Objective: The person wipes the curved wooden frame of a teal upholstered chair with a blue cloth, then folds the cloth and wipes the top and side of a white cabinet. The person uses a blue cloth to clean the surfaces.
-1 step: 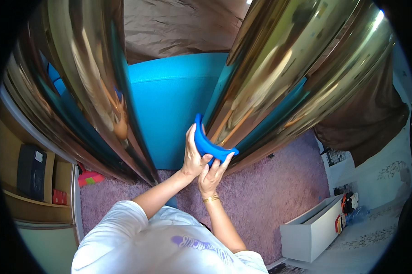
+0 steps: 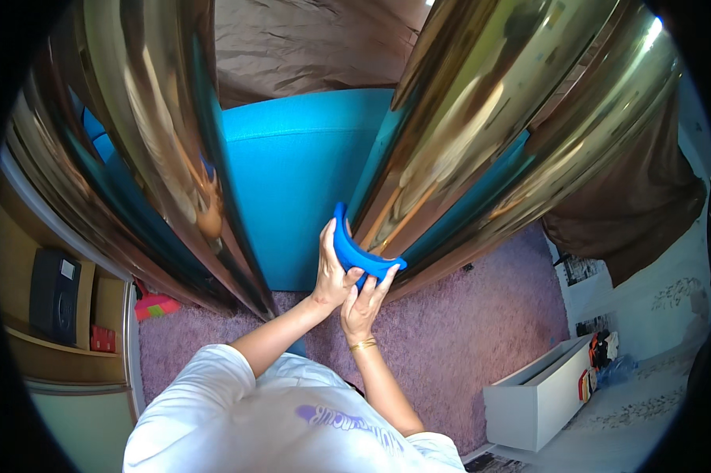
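Both of my hands are closed round a blue curved piece [image 2: 359, 251], crescent-shaped and smooth; its exact kind I cannot make out. My left hand [image 2: 331, 272] grips its left side, fingers behind it and thumb near its underside. From below, my right hand [image 2: 363, 307] holds the lower right part, fingertips at the right end. A gold band circles my right wrist. Just beyond the piece stands a tall, shiny gold form [image 2: 458, 134], mirror-like and ridged. I cannot tell whether the blue piece touches it.
Another shiny gold form [image 2: 147, 126] rises at the left. Turquoise padded furniture [image 2: 300, 189] lies between them. A purple shaggy rug [image 2: 482, 315] covers the floor. Shelves with a dark box [image 2: 54, 296] stand left; a pink item [image 2: 156, 304] lies nearby. At lower right is a white open box [image 2: 529, 402].
The blue piece has shifted very slightly down and left with both hands; the grip looks the same.
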The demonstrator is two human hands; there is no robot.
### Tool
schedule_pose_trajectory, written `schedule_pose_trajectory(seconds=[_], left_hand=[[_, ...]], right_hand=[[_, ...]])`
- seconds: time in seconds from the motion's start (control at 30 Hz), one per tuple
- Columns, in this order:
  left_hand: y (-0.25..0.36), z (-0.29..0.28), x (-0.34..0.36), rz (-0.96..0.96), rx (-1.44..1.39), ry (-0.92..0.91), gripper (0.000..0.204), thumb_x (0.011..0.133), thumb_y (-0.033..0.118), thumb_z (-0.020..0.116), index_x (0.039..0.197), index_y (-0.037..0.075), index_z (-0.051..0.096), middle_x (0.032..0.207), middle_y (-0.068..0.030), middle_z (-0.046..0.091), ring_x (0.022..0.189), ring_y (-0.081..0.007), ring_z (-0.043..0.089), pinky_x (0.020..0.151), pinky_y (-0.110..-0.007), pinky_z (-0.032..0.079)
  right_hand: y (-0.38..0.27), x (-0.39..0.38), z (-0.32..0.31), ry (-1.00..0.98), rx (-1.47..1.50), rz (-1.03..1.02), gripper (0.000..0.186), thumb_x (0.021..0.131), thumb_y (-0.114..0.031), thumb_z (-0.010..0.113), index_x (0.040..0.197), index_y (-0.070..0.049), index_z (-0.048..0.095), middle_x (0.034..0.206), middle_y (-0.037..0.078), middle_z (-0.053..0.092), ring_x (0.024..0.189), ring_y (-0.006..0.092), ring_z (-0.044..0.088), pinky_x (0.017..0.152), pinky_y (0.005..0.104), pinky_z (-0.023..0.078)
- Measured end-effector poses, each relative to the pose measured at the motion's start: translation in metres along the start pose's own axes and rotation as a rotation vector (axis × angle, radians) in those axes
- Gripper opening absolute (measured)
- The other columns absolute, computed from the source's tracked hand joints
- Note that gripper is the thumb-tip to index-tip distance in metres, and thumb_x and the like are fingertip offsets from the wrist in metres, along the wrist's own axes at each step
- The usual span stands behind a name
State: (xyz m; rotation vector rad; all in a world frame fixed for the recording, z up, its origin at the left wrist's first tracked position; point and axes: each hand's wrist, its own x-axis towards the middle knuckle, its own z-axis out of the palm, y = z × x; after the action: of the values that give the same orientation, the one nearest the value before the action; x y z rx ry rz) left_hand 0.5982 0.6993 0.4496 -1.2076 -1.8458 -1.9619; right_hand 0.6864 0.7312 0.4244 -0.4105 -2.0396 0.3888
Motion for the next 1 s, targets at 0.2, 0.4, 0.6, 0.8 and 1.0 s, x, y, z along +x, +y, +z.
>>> schedule_pose_trajectory(seconds=[0.2, 0.4, 0.6, 0.8, 1.0], left_hand=[[0.061, -0.007, 0.061, 0.315, 0.102, 0.048, 0.089, 0.085, 0.058, 0.040, 0.137, -0.006, 0.007, 0.135, -0.0281, 0.020, 0.125, -0.0384, 0.026, 0.102, -0.046, 0.023], [0.157, -0.011, 0.164, 0.361, -0.210, 0.040, 0.068, 0.089, 0.046, 0.042, 0.134, -0.001, 0.023, 0.124, -0.0172, 0.039, 0.111, -0.0235, 0.041, 0.095, -0.032, 0.031], [0.125, 0.004, 0.140, 0.374, -0.063, 0.145, 0.079, 0.088, 0.059, 0.028, 0.138, -0.002, 0.018, 0.140, -0.0201, 0.026, 0.126, -0.0291, 0.031, 0.104, -0.034, 0.022], [0.067, 0.018, 0.058, 0.070, 0.000, 0.095, 0.084, 0.086, 0.063, 0.025, 0.140, -0.001, 0.011, 0.143, -0.0222, 0.016, 0.132, -0.0340, 0.018, 0.106, -0.038, 0.015], [0.026, 0.013, -0.027, -0.384, 0.016, -0.112, 0.074, 0.092, 0.051, 0.025, 0.141, 0.003, -0.001, 0.145, -0.0223, 0.004, 0.135, -0.0352, 0.007, 0.108, -0.040, 0.009]], right_hand=[[-0.023, 0.054, -0.032, 0.034, 0.185, 0.134, 0.063, 0.090, -0.027, 0.039, 0.139, 0.001, 0.010, 0.143, 0.028, 0.003, 0.132, 0.0448, 0.009, 0.106, 0.0480, 0.012], [-0.055, 0.215, -0.086, 0.342, 0.445, -0.061, 0.086, 0.082, -0.046, 0.055, 0.135, 0.005, 0.010, 0.139, 0.029, 0.016, 0.127, 0.0370, 0.025, 0.104, 0.0432, 0.020], [-0.035, 0.192, -0.061, 0.459, 0.081, -0.150, 0.106, 0.077, -0.069, 0.041, 0.138, 0.004, -0.005, 0.143, 0.028, 0.004, 0.133, 0.0400, 0.010, 0.108, 0.0452, 0.009], [0.003, 0.096, -0.017, 0.312, 0.087, 0.186, 0.106, 0.073, -0.077, 0.032, 0.140, 0.000, 0.002, 0.143, 0.029, 0.004, 0.133, 0.0411, 0.007, 0.102, 0.0583, 0.006], [-0.005, -0.005, 0.012, 0.153, 0.482, 0.857, 0.102, 0.079, -0.059, 0.050, 0.137, 0.007, -0.003, 0.142, 0.031, 0.002, 0.133, 0.0419, 0.004, 0.109, 0.0447, 0.009]])
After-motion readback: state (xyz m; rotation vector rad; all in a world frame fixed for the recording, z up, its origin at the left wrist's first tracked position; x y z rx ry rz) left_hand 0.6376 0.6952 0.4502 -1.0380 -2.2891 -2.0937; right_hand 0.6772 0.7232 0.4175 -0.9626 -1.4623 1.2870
